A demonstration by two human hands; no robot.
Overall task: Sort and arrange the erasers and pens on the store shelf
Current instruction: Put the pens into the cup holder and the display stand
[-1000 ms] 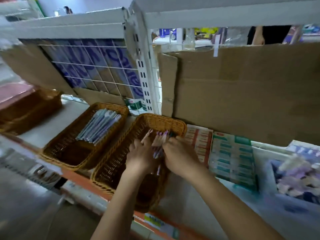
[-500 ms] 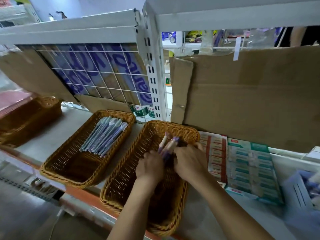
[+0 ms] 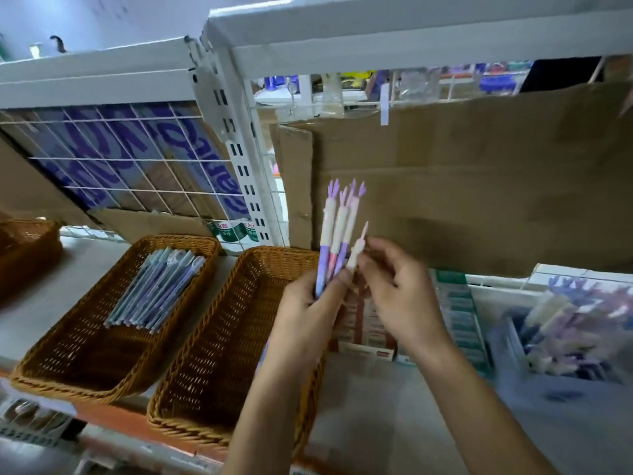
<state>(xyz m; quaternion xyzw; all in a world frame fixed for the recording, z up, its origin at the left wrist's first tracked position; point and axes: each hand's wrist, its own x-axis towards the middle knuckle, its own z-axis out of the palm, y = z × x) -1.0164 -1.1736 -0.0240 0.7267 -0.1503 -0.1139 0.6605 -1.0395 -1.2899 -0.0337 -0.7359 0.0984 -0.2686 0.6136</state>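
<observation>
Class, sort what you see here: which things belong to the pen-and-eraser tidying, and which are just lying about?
Belong: purple pens gripped by left hand; single pen pinched by right hand; basket under the hands; blue pens in neighbouring basket; eraser boxes.
Lying about: cardboard sheet; wire grid; dark basket at far left.

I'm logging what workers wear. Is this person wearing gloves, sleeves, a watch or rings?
The left hand and right hand are bare, without gloves. The left forearm and right forearm are uncovered to the picture's edge: no sleeve, watch or bracelet. No ring shows.
</observation>
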